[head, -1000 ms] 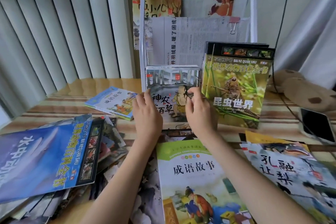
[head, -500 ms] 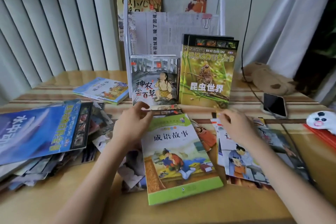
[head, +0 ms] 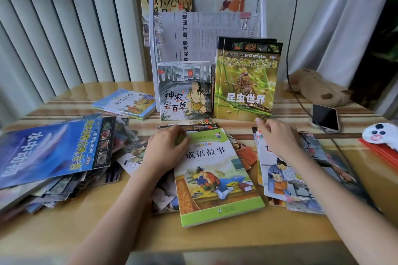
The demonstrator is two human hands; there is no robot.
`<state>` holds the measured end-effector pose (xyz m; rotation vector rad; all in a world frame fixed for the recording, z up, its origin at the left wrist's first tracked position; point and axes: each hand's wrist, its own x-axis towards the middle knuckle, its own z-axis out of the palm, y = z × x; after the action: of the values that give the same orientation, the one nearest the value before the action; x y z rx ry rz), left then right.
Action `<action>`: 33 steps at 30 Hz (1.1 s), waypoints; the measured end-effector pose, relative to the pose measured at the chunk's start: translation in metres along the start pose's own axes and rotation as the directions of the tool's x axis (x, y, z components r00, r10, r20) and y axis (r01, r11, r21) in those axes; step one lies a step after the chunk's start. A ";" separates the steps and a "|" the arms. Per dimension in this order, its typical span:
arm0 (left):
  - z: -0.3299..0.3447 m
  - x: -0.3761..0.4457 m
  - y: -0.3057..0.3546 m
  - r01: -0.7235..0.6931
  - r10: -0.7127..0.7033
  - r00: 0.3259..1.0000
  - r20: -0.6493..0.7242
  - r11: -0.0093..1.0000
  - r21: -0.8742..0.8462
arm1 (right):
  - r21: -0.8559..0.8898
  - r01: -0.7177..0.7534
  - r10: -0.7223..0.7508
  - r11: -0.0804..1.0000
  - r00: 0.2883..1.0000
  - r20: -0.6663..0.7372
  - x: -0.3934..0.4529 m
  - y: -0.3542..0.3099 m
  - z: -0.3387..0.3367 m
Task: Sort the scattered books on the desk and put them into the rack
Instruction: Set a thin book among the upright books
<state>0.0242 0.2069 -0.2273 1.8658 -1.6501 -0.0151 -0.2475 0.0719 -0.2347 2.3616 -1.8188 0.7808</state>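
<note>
Head view: green-bordered book (head: 217, 176) titled 成语故事 lies flat on the desk (head: 215, 236), long axis running toward the rack (head: 151, 49), title end farthest. Left hand (head: 167, 148) grips its top-left corner; right hand (head: 277, 137), fingers curled, rests on the neighbouring books (head: 286, 178).

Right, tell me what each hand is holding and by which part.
The left hand grips the top-left corner of the green book. The right hand rests on the right stack; whether it grips is unclear.
</note>
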 end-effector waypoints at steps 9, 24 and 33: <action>-0.004 0.012 0.076 0.072 0.165 0.951 0.261 0.705 -0.706 | 0.286 0.289 -0.149 0.914 0.893 -0.425 0.021 -0.055 -0.069; 0.016 0.044 0.068 0.232 -0.144 0.969 0.199 0.272 -0.934 | 0.750 -0.038 0.094 0.660 0.995 -0.032 0.027 -0.042 -0.062; 0.025 0.045 0.060 0.250 -0.163 0.966 0.203 0.366 -0.896 | 0.978 -0.106 0.251 0.181 0.966 0.058 0.013 -0.031 -0.008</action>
<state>-0.0291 0.1549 -0.2015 1.1202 -1.0063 -0.9571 -0.2198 0.0723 -0.2142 2.3969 -1.7428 2.8114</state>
